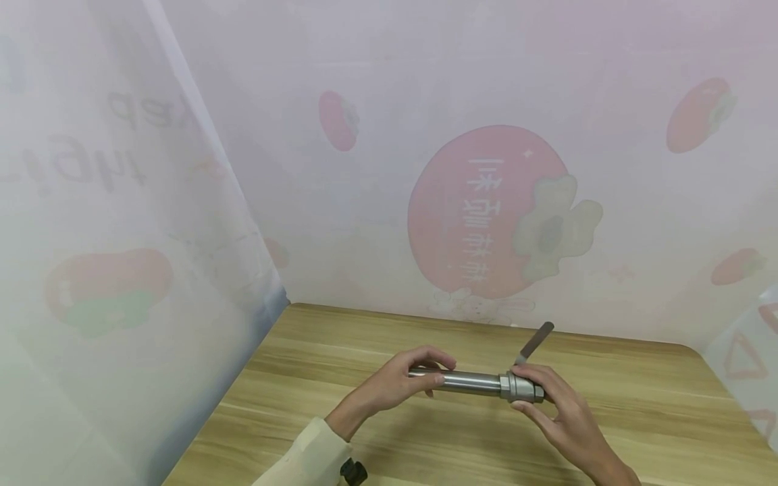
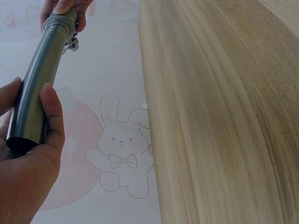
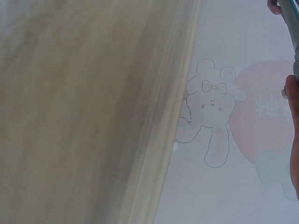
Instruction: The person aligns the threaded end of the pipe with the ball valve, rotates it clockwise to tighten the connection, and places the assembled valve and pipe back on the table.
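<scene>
A steel pipe (image 1: 471, 382) with a ball valve (image 1: 516, 387) on its right end is held level above the table in the head view. My left hand (image 1: 398, 379) grips the pipe near its free end, thumb on the near side and fingers on the far side. At the other end my right hand (image 1: 562, 412) grips the valve body between thumb and fingers. The valve's lever (image 1: 536, 343), with a dark grip sleeve, points up and away to the right. In the left wrist view the pipe (image 2: 37, 88) shows its open end in my left palm.
Under the hands lies a wood-grain table (image 1: 304, 378). A pale curtain (image 1: 377, 236) printed with fruit and rabbits hangs along its far edge, and another curtain (image 1: 91, 378) hangs at the left. A small black object (image 1: 353, 472) sits by the left sleeve.
</scene>
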Motion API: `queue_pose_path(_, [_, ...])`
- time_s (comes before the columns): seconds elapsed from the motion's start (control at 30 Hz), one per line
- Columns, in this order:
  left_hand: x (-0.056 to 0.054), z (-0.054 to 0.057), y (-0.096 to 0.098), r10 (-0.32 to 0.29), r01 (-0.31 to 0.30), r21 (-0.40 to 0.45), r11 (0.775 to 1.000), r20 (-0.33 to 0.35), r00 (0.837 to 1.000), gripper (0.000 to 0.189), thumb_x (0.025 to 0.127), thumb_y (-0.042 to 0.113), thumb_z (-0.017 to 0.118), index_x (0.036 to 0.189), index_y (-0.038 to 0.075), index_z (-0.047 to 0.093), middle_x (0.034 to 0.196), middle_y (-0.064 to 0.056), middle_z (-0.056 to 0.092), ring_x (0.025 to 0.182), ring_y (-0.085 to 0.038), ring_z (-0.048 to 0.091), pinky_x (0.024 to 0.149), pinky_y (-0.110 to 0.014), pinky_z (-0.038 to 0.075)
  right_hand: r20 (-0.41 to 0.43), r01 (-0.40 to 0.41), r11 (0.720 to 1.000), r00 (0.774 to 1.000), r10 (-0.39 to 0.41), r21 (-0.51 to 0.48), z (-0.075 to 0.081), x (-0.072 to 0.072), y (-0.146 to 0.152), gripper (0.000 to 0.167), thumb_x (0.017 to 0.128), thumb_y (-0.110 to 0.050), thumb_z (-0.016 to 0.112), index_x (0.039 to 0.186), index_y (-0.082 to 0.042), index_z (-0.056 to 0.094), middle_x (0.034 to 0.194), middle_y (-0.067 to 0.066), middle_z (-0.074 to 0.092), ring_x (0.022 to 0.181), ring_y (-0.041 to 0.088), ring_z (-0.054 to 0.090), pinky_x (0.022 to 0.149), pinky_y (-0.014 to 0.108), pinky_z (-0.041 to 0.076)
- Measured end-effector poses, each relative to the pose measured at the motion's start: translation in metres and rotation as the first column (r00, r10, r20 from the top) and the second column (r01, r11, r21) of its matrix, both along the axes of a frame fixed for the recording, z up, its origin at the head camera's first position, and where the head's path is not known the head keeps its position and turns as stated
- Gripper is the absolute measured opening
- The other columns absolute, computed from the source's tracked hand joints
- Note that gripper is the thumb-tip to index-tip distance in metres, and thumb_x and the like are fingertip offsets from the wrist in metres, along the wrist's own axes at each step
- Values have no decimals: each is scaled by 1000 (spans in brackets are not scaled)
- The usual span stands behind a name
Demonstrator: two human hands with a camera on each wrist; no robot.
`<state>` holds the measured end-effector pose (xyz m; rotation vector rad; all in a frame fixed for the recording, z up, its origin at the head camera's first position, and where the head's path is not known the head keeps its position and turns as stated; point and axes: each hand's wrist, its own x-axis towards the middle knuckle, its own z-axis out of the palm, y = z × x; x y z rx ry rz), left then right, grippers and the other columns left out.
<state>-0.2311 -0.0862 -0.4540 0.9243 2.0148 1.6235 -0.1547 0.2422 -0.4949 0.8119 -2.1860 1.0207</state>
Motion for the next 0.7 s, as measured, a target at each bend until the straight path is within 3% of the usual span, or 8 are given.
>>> queue_pose_path(0.23, [0,0,0,12,-12,-10,1000,-13,1000,30,108,21,71,138,20,71,138,-3,72,108,-12,71,87,-27,62,2,-9,1000,1000,10,-10,1,0,0,77,75,18,88,145,-4,64,135,9,69,121,-3,64,91,10,56])
queue_pose_path(0.4, [0,-2,0,15,-15,-3,1000,-13,1000,32,106,19,74,138,16,72,133,-4,73,105,-13,71,88,-28,63,14,-12,1000,1000,12,-10,1,1,0,77,75,18,88,145,-3,64,135,9,69,120,-3,64,92,10,56])
queue_pose_path(0.7, [2,-2,-1,20,-20,-9,1000,-17,1000,33,103,18,77,135,24,74,131,-1,73,110,-15,71,94,-29,62,30,-6,1000,1000,6,0,4,2,-1,75,76,16,89,144,-3,64,135,9,69,119,-3,64,93,10,56])
